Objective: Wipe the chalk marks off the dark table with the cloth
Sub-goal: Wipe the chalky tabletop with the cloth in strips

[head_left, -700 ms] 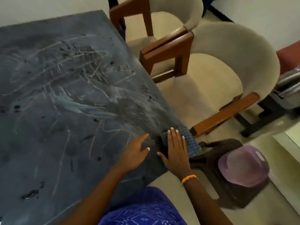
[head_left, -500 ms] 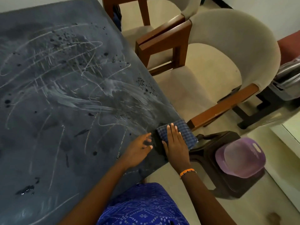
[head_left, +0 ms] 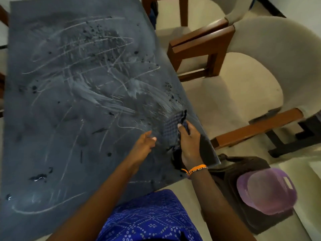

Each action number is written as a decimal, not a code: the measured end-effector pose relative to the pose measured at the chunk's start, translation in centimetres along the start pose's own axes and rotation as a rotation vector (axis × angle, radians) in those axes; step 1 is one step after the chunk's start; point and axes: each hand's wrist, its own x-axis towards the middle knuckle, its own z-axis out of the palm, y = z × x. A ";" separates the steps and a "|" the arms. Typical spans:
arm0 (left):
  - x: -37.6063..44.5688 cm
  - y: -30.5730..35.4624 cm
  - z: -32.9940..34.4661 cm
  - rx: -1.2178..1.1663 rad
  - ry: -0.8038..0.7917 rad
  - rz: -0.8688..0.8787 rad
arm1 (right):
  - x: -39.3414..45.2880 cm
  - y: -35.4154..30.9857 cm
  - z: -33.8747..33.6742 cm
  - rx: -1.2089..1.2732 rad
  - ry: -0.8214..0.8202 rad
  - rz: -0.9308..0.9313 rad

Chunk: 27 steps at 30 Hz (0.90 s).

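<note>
The dark table (head_left: 52, 136) is covered in white chalk scribbles and smears (head_left: 97, 70), with small dark wet spots scattered among them. A blue checked cloth (head_left: 171, 126) lies on the table near its right edge. My right hand (head_left: 190, 145) grips the cloth, fingers curled over its near part; an orange band circles the wrist. My left hand (head_left: 144, 145) rests on the table just left of the cloth, fingers loosely together, holding nothing.
Two beige upholstered chairs with brown wooden arms (head_left: 243, 70) stand close along the table's right side. A dark stool (head_left: 243, 188) with a purple plastic basin (head_left: 267, 190) on it sits by the near right corner.
My right hand went from lying flat on the cloth at the table's corner to gripping it, and the cloth has moved up the table away from the corner. The left hand stayed beside it.
</note>
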 end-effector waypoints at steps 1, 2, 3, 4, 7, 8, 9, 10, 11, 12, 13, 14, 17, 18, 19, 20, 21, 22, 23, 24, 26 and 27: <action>-0.1 0.3 -0.5 -0.024 0.032 0.035 | 0.2 -0.5 0.9 0.155 -0.047 0.092; -0.3 0.5 -1.2 -0.046 0.067 0.079 | 0.6 -0.9 2.0 0.280 -0.093 0.192; -0.5 0.8 -1.9 -0.062 0.099 0.122 | 0.8 -1.2 3.1 0.382 -0.140 0.291; -0.8 1.0 -2.7 -0.073 0.138 0.158 | 0.9 -1.5 4.2 0.457 -0.198 0.383; -1.5 1.3 -5.3 -0.156 0.279 0.222 | 0.9 -2.2 7.7 0.523 -0.344 0.550; -1.8 1.3 -6.2 -0.204 0.319 0.231 | 0.8 -2.3 9.0 0.543 -0.402 0.557; -2.0 1.3 -7.3 -0.252 0.355 0.239 | 0.5 -2.4 10.3 0.582 -0.460 0.549; -2.2 1.3 -8.3 -0.288 0.391 0.243 | 0.3 -2.3 11.6 0.621 -0.512 0.532; -2.4 1.3 -9.1 -0.316 0.423 0.241 | 0.0 -2.3 12.5 0.657 -0.554 0.515; -2.5 1.4 -10.2 -0.349 0.462 0.240 | -0.3 -2.3 13.7 0.671 -0.605 0.505; -2.7 1.5 -11.2 -0.380 0.499 0.238 | -0.7 -2.2 14.8 0.672 -0.661 0.502; -2.8 1.6 -12.2 -0.400 0.533 0.236 | -1.1 -2.0 15.8 0.657 -0.712 0.502; -2.8 1.8 -15.0 -0.431 0.593 0.221 | -2.1 -1.0 19.2 0.610 -0.815 0.502; -2.8 1.7 -16.0 -0.432 0.603 0.214 | -2.4 -0.8 20.4 0.579 -0.795 0.501; -2.7 1.7 -17.1 -0.425 0.613 0.206 | -2.5 -0.4 21.7 0.546 -0.756 0.499; -2.6 1.6 -18.2 -0.408 0.618 0.197 | -2.5 0.0 23.1 0.517 -0.716 0.500; -2.5 1.5 -19.1 -0.385 0.618 0.181 | -2.4 0.3 24.2 0.500 -0.681 0.508; -2.3 1.5 -20.5 -0.361 0.609 0.170 | -2.3 0.5 25.6 0.491 -0.653 0.511; -2.0 1.4 -21.9 -0.334 0.590 0.159 | -2.2 0.7 27.0 0.487 -0.633 0.509; -1.6 1.4 -23.4 -0.303 0.564 0.157 | -2.1 0.8 28.4 0.480 -0.613 0.502; -0.7 1.6 -26.6 -0.169 0.521 0.168 | -1.7 0.7 31.1 0.453 -0.572 0.481; 0.0 1.8 -28.3 -0.071 0.505 0.173 | -1.4 0.6 32.5 0.437 -0.546 0.466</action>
